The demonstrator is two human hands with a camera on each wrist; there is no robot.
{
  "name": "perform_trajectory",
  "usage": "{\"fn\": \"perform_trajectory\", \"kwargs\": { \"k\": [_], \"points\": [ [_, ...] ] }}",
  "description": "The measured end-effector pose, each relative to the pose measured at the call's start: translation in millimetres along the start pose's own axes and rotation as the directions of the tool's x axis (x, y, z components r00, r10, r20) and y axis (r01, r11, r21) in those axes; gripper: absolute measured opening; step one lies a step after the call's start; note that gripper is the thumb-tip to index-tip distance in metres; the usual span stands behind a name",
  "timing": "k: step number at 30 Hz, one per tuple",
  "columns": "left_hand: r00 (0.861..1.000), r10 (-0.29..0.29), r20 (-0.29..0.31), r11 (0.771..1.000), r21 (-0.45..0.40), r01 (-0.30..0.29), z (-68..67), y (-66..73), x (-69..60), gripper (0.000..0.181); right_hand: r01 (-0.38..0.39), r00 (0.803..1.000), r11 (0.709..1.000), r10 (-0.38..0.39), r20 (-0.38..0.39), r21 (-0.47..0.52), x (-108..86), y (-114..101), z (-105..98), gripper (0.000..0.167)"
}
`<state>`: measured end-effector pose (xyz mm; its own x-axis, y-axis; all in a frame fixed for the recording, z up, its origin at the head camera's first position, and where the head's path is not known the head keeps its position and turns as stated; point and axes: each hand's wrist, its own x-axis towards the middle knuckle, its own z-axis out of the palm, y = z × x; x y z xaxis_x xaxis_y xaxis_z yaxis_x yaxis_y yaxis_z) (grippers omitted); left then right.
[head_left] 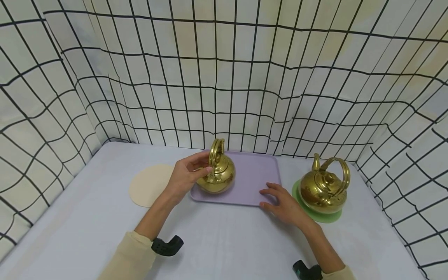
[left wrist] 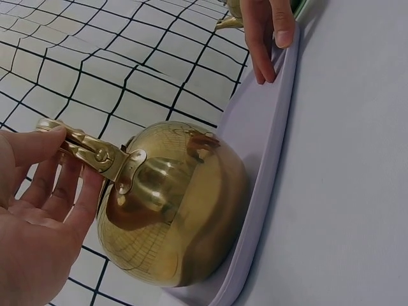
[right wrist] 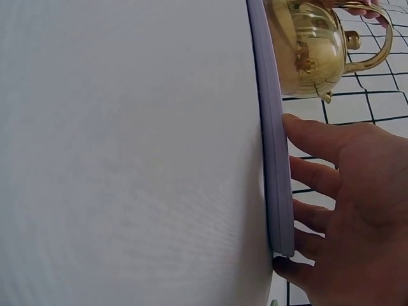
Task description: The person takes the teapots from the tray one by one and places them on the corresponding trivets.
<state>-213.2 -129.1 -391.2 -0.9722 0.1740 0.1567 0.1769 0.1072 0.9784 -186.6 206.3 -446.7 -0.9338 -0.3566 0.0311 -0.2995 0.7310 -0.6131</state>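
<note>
Gripping the kettle [head_left: 224, 177] by its handle [left wrist: 90, 150] at the left end of the tray [head_left: 253, 171], the left hand [head_left: 185, 174] could let it tip if the grip slips; the right hand [head_left: 282, 203] lies loosely spread by the right corner.

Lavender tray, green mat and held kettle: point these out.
Lavender tray [head_left: 254, 177]: head view, bare floor.
Green mat [head_left: 322, 217]: head view, near edge.
Held kettle [left wrist: 175, 210]: left wrist view, rounded body.
</note>
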Motion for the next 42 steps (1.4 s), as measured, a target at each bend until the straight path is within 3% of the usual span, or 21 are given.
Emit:
{"fn": "perform_trajectory", "kwargs": {
  "k": [19,42],
  "points": [
    [0.999,0.044,-0.025,0.999,0.025,-0.043,-3.3,9.5,-5.0,0.05,-0.002,1.0,1.0,0.002,0.0,-0.002,-0.1,1.3,-0.1,0.04],
    [0.998,0.033,-0.061,0.999,-0.005,-0.033,-32.9,6.6,-13.7,0.052,-0.02,1.0,1.0,0.02,0.007,0.01,-1.3,-1.5,-1.1,0.04]
  ]
}}
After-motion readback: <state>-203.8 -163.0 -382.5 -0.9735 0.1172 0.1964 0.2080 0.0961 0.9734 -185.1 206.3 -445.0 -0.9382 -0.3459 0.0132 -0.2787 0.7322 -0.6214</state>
